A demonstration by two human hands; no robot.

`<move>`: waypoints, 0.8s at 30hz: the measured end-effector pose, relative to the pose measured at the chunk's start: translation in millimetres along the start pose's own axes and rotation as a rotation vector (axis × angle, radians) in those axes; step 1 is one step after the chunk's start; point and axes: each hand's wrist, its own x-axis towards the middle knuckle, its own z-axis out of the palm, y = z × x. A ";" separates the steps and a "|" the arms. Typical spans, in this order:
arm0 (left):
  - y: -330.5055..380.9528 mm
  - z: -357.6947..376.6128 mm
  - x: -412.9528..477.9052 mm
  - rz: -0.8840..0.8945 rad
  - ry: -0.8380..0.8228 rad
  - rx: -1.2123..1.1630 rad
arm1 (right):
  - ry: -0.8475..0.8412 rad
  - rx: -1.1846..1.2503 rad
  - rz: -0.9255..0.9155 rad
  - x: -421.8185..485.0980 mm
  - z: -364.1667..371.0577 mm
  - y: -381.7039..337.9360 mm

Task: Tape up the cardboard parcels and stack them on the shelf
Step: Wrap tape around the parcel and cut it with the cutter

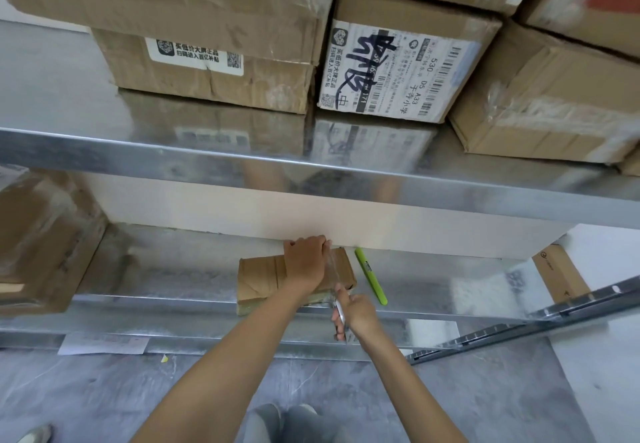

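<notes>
Parcel (263, 279), small and flat, lies at the front edge of the lower shelf (173, 300). Its middle is hidden under the left hand (304, 262), whose fingers bend over the far edge. The right hand (358, 314), just below the front edge, grips clear tape (341, 314), seen edge-on and hard to make out. A green pen (370, 276) lies just beside the parcel. A box (398, 71) above reads "530- D5 A33".

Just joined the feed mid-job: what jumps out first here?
The labelled box with bold black marker scrawl sits mid upper shelf among stacked cartons. On the lower shelf the left hand grips a small parcel while the right hand holds a slim pale tool at its front corner. A green pen-like tool lies just right of it.
</notes>
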 end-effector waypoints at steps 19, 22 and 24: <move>-32.1 -47.9 -39.9 0.262 -0.419 0.255 | -0.040 0.180 -0.286 -39.8 -14.0 -12.6; -32.9 -50.6 -31.5 0.281 -0.434 0.199 | -0.047 0.177 -0.303 -40.5 -6.5 -2.5; -35.5 -54.8 -24.4 0.283 -0.477 0.136 | -0.023 0.147 -0.275 -36.9 -4.1 0.5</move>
